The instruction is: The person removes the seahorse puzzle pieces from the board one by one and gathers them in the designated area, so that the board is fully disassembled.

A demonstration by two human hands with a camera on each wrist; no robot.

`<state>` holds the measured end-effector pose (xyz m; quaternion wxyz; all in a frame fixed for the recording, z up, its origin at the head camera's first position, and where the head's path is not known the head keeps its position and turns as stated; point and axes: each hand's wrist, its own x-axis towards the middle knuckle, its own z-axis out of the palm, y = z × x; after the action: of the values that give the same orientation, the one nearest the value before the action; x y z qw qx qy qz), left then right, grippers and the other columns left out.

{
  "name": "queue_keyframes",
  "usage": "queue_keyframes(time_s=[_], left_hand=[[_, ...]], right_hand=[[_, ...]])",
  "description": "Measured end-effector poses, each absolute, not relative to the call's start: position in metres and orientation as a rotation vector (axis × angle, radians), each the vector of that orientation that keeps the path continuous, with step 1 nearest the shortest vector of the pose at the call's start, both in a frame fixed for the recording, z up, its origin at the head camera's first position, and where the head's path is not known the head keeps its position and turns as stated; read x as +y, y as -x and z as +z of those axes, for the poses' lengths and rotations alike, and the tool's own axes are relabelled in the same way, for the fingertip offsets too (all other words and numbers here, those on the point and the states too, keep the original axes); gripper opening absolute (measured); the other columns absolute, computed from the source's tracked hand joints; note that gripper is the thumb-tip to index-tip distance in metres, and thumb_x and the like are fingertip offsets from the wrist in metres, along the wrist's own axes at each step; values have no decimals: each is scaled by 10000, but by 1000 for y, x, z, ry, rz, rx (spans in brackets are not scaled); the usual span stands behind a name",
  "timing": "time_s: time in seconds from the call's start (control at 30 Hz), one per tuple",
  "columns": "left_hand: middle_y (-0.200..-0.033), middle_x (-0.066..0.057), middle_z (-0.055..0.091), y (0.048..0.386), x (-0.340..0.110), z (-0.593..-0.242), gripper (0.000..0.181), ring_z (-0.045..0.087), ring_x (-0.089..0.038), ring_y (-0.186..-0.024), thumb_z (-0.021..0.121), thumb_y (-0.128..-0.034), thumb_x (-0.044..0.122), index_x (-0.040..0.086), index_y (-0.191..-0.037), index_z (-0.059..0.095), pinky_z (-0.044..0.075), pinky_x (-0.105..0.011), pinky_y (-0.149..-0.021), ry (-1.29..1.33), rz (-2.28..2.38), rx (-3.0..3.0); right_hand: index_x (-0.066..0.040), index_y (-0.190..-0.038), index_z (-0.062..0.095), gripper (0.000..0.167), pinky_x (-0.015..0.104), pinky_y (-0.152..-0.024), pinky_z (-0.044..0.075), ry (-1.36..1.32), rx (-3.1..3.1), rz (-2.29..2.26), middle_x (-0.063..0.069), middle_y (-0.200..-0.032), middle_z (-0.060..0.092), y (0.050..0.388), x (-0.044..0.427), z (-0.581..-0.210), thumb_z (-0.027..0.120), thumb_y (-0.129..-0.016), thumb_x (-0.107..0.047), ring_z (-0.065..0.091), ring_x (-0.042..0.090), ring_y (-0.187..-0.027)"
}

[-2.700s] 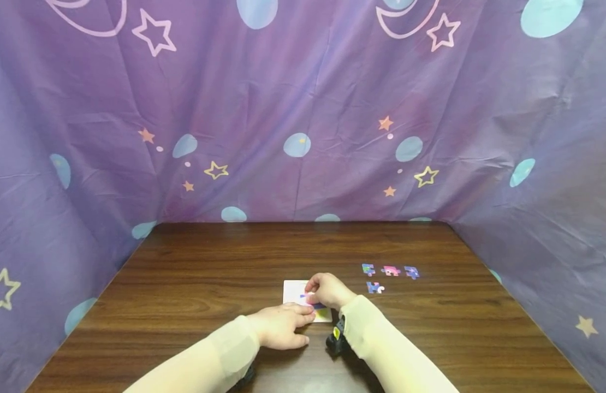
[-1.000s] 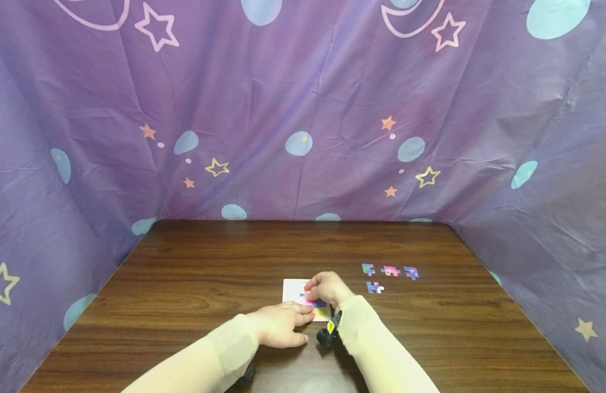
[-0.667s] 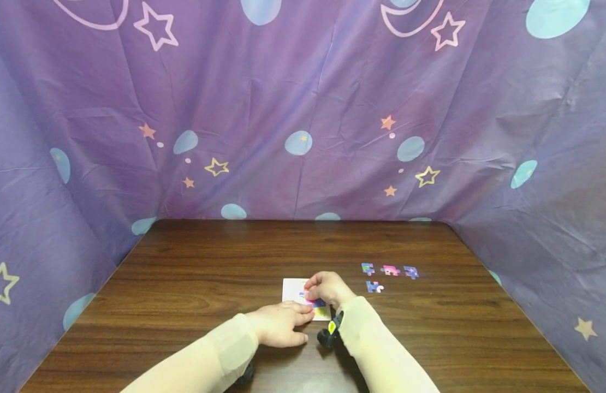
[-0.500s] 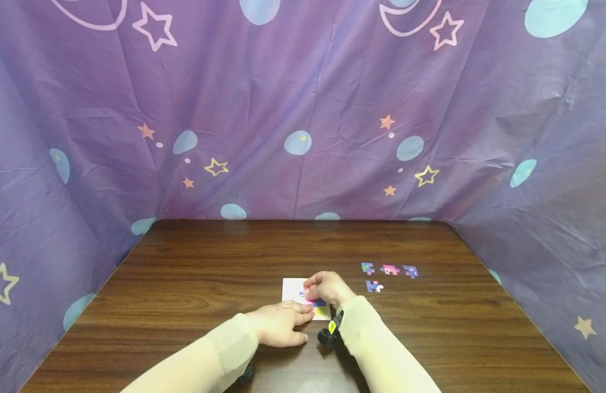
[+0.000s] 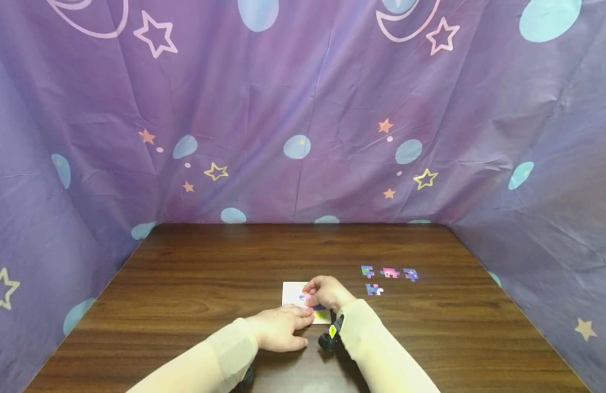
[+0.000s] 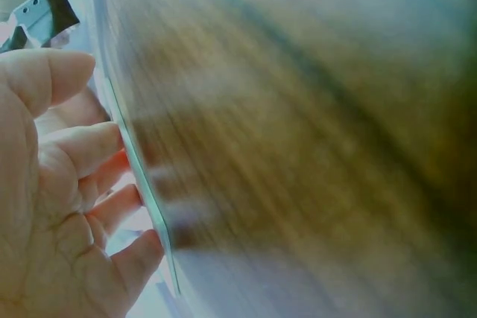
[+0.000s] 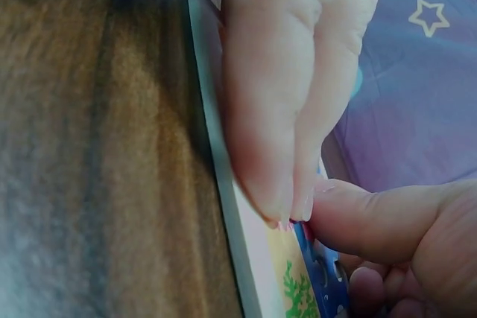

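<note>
A white puzzle board [image 5: 290,293] lies at the near middle of the table, with colourful picture parts along its right side. My left hand [image 5: 278,327] rests with its fingers extended over the board's near-left edge. Over the board's right half, my right hand [image 5: 328,293] pinches a small pink puzzle piece [image 5: 307,297] between thumb and fingers; most of the piece is hidden. The right wrist view shows the right thumb [image 7: 358,214] close to the left fingertips, above a blue and yellow part of the board. In the left wrist view, left fingers [image 6: 93,147] touch the board's edge.
Several loose puzzle pieces lie right of the board: a green-and-blue one [image 5: 367,271], a pink one [image 5: 390,272], a blue one [image 5: 410,274] and a blue-and-white one [image 5: 374,290]. A purple curtain [image 5: 303,109] surrounds the brown wooden table [image 5: 209,262].
My right wrist has turned slightly to the left since the earliest frame, its fingers staying over the same spot of the board. The left hand and loose pieces keep their places.
</note>
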<state>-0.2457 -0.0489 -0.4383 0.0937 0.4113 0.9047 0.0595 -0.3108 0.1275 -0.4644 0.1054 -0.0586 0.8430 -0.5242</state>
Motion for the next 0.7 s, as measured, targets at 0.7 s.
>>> queue_keyframes(time_s=[0.7], left_hand=[[-1501,34,401,245,-50,-439,610,342,-156,-1385,544,-904,452,141,-1425,484,264,-279,-1133,-1199,186,2687]], right_hand=[[39,-966,664,356,245,-682,518,202,2452,-1588,63,-862,626,310,130,-467,700,-641,180,568,171,-799]])
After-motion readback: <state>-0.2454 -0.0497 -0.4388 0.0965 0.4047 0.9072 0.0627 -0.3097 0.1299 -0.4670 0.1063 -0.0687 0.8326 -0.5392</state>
